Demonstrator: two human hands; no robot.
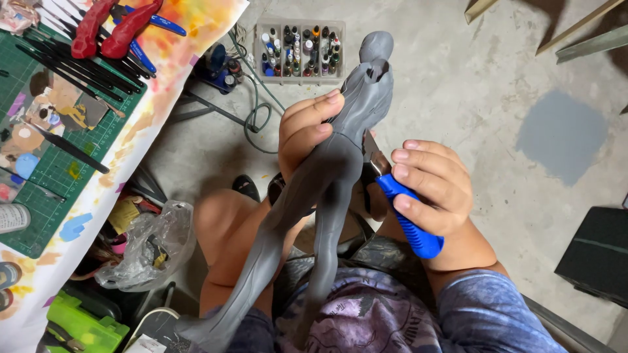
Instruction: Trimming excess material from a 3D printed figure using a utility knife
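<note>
Figure (327, 189), grey, unpainted, sits over your lap, head pointing away. Your left hand (304, 127) wraps its waist; right hand (428, 186) grips blue-handled knife (399, 202), blade touching figure's side.

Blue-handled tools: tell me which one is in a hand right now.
The blue-handled cutter gripped in the right hand, its blade against the grey figure that the left hand holds. The other blue-handled tools lie untouched on the paint-stained table.
</note>
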